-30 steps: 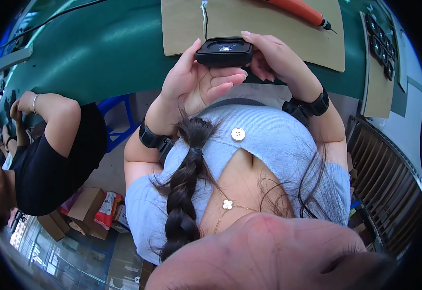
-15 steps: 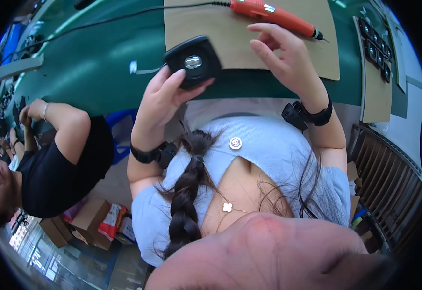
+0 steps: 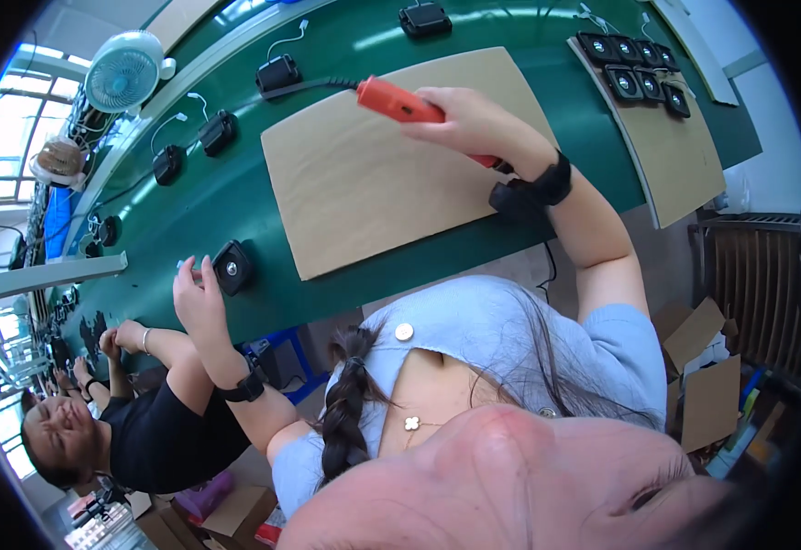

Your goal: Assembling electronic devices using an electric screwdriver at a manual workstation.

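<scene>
My right hand (image 3: 474, 119) is wrapped round a red electric screwdriver (image 3: 391, 99), over the far right part of a brown cardboard sheet (image 3: 373, 174). A dark cord runs from the tool's end to the left. At the left, my left hand (image 3: 200, 302) is raised with its fingers apart. Right beside its fingertips, on the green table, is a square black speaker-like unit (image 3: 233, 268) with a shiny round centre. A small white connector shows by the fingertips; whether they touch it I cannot tell.
Several similar black units (image 3: 219, 133) with white-tipped leads stand along the table's far side. More lie in rows on a cardboard sheet (image 3: 671, 170) at the right. A fan (image 3: 125, 71) stands at the far left. A co-worker in black (image 3: 180, 431) sits at my left.
The black unit has left my left hand and is on the table at the left. My right hand, empty before, now grips the electric screwdriver. The view has swung leftward.
</scene>
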A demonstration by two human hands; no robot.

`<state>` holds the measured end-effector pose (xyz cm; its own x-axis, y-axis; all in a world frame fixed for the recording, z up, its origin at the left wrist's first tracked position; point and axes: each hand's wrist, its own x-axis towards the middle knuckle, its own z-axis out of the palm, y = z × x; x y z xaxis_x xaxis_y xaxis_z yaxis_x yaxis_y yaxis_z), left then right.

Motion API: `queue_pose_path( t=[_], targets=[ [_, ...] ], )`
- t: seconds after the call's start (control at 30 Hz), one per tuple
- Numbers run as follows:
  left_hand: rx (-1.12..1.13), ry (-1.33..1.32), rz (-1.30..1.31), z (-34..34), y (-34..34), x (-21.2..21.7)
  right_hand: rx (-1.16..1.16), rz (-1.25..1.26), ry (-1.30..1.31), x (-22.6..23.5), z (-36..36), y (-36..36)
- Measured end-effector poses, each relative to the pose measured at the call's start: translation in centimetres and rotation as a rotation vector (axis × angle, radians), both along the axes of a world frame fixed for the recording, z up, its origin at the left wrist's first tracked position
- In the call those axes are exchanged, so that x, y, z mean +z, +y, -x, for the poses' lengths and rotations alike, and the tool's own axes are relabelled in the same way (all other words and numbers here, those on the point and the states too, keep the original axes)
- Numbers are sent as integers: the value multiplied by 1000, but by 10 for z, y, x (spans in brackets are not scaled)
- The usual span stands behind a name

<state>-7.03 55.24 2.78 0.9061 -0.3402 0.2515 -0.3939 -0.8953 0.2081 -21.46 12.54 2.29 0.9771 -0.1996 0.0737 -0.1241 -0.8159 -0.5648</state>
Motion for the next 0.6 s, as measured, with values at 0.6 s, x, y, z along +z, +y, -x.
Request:
queue_pose_path(
  t=[0.6],
  targets=[
    [-1043,75,49,-119,-461,-45,353,-1426,147,15,26,0]
  ],
)
